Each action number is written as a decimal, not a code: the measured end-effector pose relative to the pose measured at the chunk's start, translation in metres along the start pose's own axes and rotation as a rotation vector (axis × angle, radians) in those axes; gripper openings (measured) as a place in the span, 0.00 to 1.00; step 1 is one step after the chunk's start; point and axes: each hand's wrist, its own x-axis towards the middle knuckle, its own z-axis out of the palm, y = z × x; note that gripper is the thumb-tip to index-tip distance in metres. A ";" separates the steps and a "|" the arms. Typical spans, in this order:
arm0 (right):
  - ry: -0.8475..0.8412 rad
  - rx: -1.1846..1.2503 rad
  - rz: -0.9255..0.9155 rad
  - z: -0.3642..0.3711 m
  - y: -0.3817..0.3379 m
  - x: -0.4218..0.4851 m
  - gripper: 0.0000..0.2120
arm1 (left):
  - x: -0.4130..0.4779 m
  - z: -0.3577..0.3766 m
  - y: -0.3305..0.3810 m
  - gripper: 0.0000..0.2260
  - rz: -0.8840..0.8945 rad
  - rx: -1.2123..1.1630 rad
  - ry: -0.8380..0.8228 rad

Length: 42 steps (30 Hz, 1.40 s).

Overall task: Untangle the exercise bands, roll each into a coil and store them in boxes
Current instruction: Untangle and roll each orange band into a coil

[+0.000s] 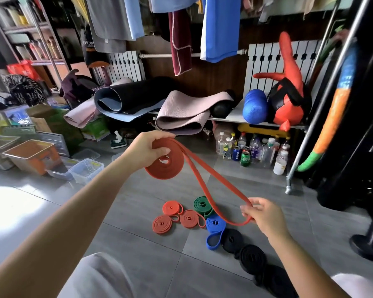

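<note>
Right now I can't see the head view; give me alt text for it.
The left hand grips a partly rolled orange band while the right hand pinches its loose looped end. Below, on the tiled floor, lie three orange coils, a green coil, a blue coil and several black coils; clear boxes stand at left.

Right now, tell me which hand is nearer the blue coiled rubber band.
Right. The right hand sits just right of the blue coiled rubber band; the left hand is farther, up-left.
</note>
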 end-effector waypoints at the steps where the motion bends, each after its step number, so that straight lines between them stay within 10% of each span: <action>1: -0.059 0.173 0.076 -0.001 0.001 0.000 0.07 | 0.001 0.000 -0.002 0.19 -0.007 0.000 0.006; 14: -0.360 0.945 0.387 -0.006 0.014 -0.001 0.13 | -0.006 0.008 -0.028 0.19 -0.108 -0.016 -0.005; 25: -0.379 0.189 0.163 -0.001 0.017 -0.007 0.06 | -0.015 0.031 -0.002 0.19 -0.049 -0.071 -0.117; 29: -0.436 -0.120 0.068 0.004 0.007 -0.004 0.24 | -0.025 0.054 0.017 0.19 0.037 -0.052 -0.227; 42: -0.391 0.162 -0.320 0.026 -0.077 -0.006 0.10 | -0.036 0.068 0.040 0.19 0.266 0.154 -0.322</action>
